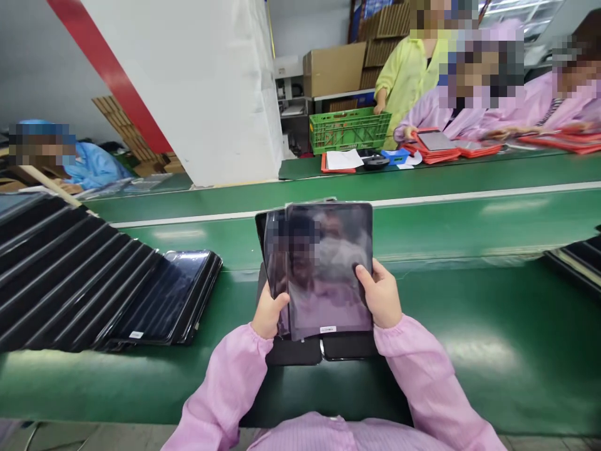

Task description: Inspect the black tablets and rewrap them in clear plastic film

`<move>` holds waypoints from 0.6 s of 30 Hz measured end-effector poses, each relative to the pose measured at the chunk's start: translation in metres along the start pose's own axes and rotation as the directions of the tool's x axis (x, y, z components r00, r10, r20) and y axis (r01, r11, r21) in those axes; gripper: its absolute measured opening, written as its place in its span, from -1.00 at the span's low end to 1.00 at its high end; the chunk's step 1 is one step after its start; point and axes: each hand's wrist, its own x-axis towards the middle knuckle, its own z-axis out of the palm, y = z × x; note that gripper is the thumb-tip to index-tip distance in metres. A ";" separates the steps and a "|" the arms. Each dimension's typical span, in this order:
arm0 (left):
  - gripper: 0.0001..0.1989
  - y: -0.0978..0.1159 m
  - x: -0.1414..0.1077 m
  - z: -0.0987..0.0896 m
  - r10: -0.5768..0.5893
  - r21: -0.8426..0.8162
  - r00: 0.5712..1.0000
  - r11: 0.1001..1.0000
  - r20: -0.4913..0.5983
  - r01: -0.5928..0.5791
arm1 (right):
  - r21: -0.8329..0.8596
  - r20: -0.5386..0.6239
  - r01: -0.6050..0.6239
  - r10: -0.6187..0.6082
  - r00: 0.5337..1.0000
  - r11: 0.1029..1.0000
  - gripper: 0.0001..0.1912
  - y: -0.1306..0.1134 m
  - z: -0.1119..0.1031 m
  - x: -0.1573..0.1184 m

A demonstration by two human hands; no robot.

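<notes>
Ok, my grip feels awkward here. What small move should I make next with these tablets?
Probably square up the tablets against each other first. The front one sits offset to the right of those behind it, and your left hand and right hand hold only the lower part of the stack, so a loose tablet could slide.

Sleeves (220,388) pink; conveyor belt (507,388) green, white-striped; held tablet (328,269) dark, probably black.
</notes>
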 end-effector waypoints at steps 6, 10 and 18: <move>-0.45 0.017 0.020 0.008 -0.020 0.266 0.980 0.963 0.197 -0.034 | -0.042 -0.002 0.124 -0.125 0.992 0.991 -0.50 0.002 0.005 0.005; -0.64 0.020 0.046 0.007 -0.040 0.332 0.970 0.942 0.239 -0.043 | -0.047 -0.036 0.146 -0.147 0.988 0.988 -0.49 0.008 0.002 0.002; -0.68 -0.037 0.020 0.028 0.349 0.287 0.931 0.907 -0.106 -0.307 | -0.070 0.051 0.119 -0.116 0.992 0.990 -0.52 0.023 -0.002 -0.002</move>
